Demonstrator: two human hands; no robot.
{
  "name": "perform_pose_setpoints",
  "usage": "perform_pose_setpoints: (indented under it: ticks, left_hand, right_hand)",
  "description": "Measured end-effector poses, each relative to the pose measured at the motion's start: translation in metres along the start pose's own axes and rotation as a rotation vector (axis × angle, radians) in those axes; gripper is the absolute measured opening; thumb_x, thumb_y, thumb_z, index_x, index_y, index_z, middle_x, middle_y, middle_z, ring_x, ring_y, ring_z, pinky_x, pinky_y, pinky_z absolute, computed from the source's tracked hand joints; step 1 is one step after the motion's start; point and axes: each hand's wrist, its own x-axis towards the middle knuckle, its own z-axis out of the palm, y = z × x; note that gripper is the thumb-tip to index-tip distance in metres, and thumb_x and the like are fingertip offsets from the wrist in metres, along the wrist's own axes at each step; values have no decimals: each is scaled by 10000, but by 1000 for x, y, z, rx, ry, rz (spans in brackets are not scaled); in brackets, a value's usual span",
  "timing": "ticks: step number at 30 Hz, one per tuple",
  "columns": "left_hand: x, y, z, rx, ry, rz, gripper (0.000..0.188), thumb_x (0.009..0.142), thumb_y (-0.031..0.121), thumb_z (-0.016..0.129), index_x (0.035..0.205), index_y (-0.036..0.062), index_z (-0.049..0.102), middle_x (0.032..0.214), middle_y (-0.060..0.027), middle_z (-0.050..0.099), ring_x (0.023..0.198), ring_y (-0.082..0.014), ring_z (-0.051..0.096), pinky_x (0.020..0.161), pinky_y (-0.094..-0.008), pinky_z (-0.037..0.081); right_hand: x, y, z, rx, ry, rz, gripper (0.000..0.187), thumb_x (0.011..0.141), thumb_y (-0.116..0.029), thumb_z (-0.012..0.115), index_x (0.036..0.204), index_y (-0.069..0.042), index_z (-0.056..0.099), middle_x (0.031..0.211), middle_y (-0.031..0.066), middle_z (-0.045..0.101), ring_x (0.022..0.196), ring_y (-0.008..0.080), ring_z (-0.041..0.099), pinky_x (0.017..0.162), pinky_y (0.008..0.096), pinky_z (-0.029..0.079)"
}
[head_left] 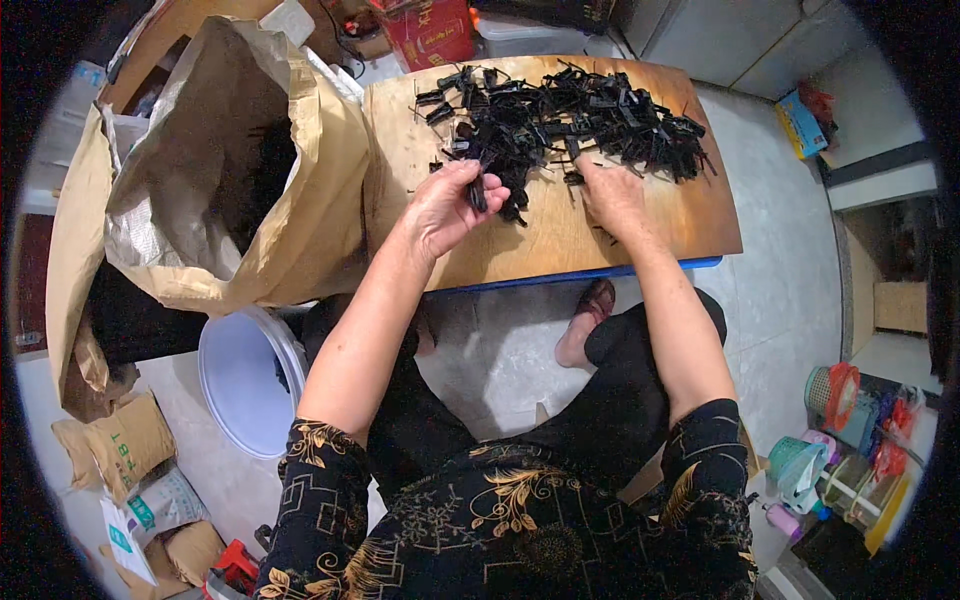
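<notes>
1. Here's your left hand (455,208), just shy of twelve o'clock: fingers curled round a small black piece (478,194), hard-looking and slim, palm turned partly up.
2. Over at half past one, your right hand (612,195) points fingers-first into the near edge of the heap, right at another dark, narrow piece (573,147); whether those fingers are pinching it, I can't tell.
3. And there's the heap (625,115), sprawling from twelve to one: black bits, blocky bodies with thin spiky stems, tangled like twigs, a few strays fringing it.
4. Beneath it all, a flat wooden board (680,215), smooth and honey-coloured, browner toward its right end, with a blue edge (600,272) peeking out on your side.
5. Swing to ten o'clock: a big bag (330,190) gapes wide, creased brown paper outside, pale lining inside, something dark deep within, its side close against the board.
6. Down at eight, a round, smooth, whitish bucket (240,390) sits near stuffed, wrinkled sacks (130,445).
7. Out at four, a pale green basket (795,460) with colourful odds and ends around it.
</notes>
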Motion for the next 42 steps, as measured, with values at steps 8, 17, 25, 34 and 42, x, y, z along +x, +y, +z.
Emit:
perform_pose_setpoints:
  ticks: [8, 17, 25, 34, 42]
  left_hand:
    - [-6, -17, -2, 264, -64, -41, 282, 897, 340, 513, 796, 77, 498, 617, -55, 537, 499, -133, 524, 385, -221, 386]
    - [-10, -12, 7, 266, -231, -47, 285, 893, 342, 522, 944, 61, 539, 800, -85, 608, 501, -83, 461, 399, -179, 336]
    - [-18, -2, 13, 264, -348, -48, 263, 873, 333, 559, 898, 72, 537, 707, -9, 517, 496, -75, 427, 388, -185, 305]
    - [-14, -3, 11, 278, -168, 107, 276, 818, 189, 643, 964, 77, 436, 712, -45, 543, 503, -83, 486, 389, -173, 326]
    - [-16, -2, 20, 412, -85, 347, 383, 771, 65, 643, 1039, 56, 370, 679, -21, 512, 515, -89, 506, 413, -190, 354]
  right_hand:
    - [-6, -23, -22, 405, 70, -157, 252, 791, -124, 568, 1040, -119, 535, 822, 166, 619, 776, 345, 599, 627, 423, 466]
    - [-12, -65, -34, 589, 267, -475, 258, 778, -57, 559, 1029, -112, 545, 868, 123, 614, 778, 326, 600, 643, 397, 492]
    - [-13, -71, -36, 650, 304, -554, 245, 786, -66, 571, 1030, -91, 562, 897, 106, 625, 789, 306, 613, 639, 380, 498]
    - [-12, -78, -42, 932, 159, -427, 266, 829, 1, 542, 1089, -48, 528, 813, 52, 562, 689, 126, 543, 635, 253, 458]
    - [-15, -86, -41, 1269, -88, -177, 182, 938, -192, 435, 1041, -52, 489, 689, -19, 472, 568, 43, 409, 492, 197, 351]
